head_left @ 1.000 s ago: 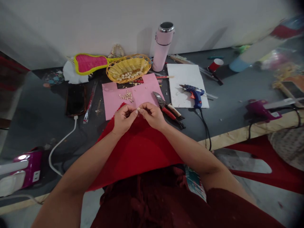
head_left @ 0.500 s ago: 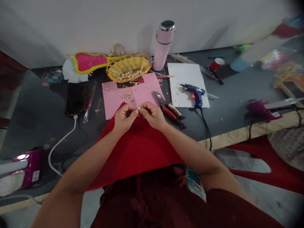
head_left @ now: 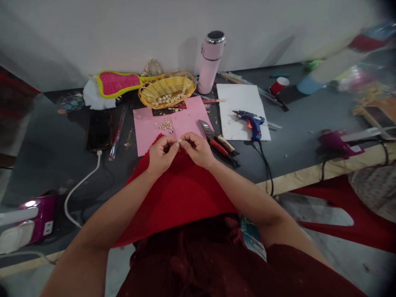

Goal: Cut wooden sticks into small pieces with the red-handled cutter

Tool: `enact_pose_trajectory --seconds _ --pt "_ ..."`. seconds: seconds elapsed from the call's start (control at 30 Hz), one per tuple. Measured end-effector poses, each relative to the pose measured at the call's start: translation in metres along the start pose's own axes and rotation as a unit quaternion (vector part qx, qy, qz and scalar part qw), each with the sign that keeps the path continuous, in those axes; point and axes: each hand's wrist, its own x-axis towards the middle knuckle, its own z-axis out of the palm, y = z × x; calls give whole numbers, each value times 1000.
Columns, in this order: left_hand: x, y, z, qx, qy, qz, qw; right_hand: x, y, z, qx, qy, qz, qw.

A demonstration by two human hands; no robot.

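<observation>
My left hand (head_left: pixel 162 153) and my right hand (head_left: pixel 196 149) meet fingertip to fingertip, pinching one small pale piece (head_left: pixel 180 141) between them; its kind is too small to make out. Beneath them a red cloth (head_left: pixel 182 194) drapes from the table edge over my lap. Just beyond lies a pink paper sheet (head_left: pixel 142 128) bearing a little heap of pale pieces (head_left: pixel 163 125). Red-handled pruning shears (head_left: pixel 216 142) rest to the right of my right hand. Behind the paper, a yellow wicker basket (head_left: pixel 151 87) holds more pale cube-like pieces.
A blue glue gun (head_left: pixel 253 123) lies on a white board (head_left: pixel 224 128). A pink flask (head_left: pixel 211 64) stands by the wall. To the left are a phone (head_left: pixel 99 131) with a white cable (head_left: pixel 82 185) and a purple device (head_left: pixel 41 218). A red cup (head_left: pixel 279 85) sits back right.
The view has shifted slightly. My hands keep the same pinch on the small pale piece, with hardly any movement.
</observation>
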Motion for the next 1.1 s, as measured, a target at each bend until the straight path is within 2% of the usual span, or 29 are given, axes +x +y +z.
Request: enact_pose_trajectory --seconds 0.2,0.4,0.57,0.67,0.83,0.97,1.1 --pt "0 4 0 7 52 3 999 2 9 2 -34 -2 -21 999" --pt "-1 17 -14 -49 125 -24 991 3 16 6 -81 6 14 997" --pt "-30 30 -25 -86 120 -55 988 10 13 13 -168 8 55 984" --pt "-49 33 -24 -75 96 -74 990 26 11 17 -234 -14 96 967" --pt "-65 36 -19 -88 79 -97 988 51 6 18 -274 -9 129 953" --pt "-66 38 -20 -91 76 -98 988 47 -1 3 -278 -20 117 953" --pt "-61 40 -20 -104 83 -91 987 29 -9 -37 -270 -34 77 959"
